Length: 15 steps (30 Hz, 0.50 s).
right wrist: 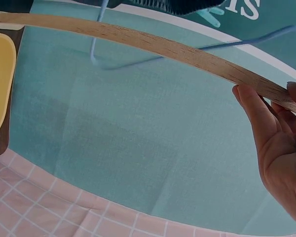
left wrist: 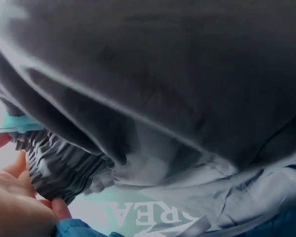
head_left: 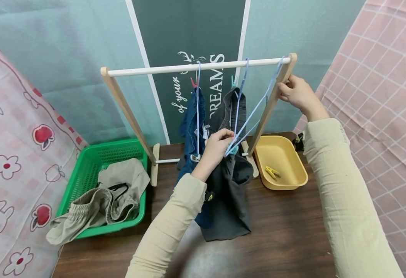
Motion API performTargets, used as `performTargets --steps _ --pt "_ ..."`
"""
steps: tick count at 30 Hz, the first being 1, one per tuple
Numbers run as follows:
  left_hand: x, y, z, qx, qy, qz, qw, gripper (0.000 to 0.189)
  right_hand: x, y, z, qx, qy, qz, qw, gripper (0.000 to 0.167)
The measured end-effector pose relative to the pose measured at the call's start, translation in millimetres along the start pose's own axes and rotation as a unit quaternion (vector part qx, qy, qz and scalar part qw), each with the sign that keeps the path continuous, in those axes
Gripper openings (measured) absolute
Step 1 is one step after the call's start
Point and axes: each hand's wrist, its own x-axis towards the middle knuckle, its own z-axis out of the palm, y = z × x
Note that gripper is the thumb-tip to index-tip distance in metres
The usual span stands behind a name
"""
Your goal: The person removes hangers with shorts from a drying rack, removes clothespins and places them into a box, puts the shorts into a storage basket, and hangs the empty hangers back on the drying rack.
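Note:
My left hand pinches the gathered waistband of a pair of dark grey trousers, beside a teal clothespin and the lower end of a tilted blue wire hanger. The left wrist view shows its fingers at the ribbed waistband. My right hand grips the right wooden post of a drying rack near its top; the right wrist view has thumb and fingers on either side of that post. Blue jeans hang left of the trousers.
A white rail spans the rack's top. Left of it, a green basket holds beige trousers. At right, a yellow tray contains a yellow clothespin. Printed cloths hang behind and at both sides of the brown table.

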Motion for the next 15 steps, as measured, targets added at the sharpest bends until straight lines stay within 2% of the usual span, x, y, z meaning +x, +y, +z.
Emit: performTargets --steps 3,11,15 --pt "-0.9 0.1 -7.1 -0.004 -0.001 -0.001 1.0 0.023 -1.0 -1.9 0.3 -0.002 0.0 0.003 1.0 0.059" --pt "1.0 1.0 -19.7 0.049 -0.028 0.023 0.9981 0.022 -0.6 -3.1 0.6 -0.01 -0.002 0.005 0.9999 0.059" --pt "2.5 7.2 -28.1 0.063 -0.049 0.006 0.9968 0.023 1.1 -3.2 0.0 -0.01 -0.003 0.002 0.9999 0.059"
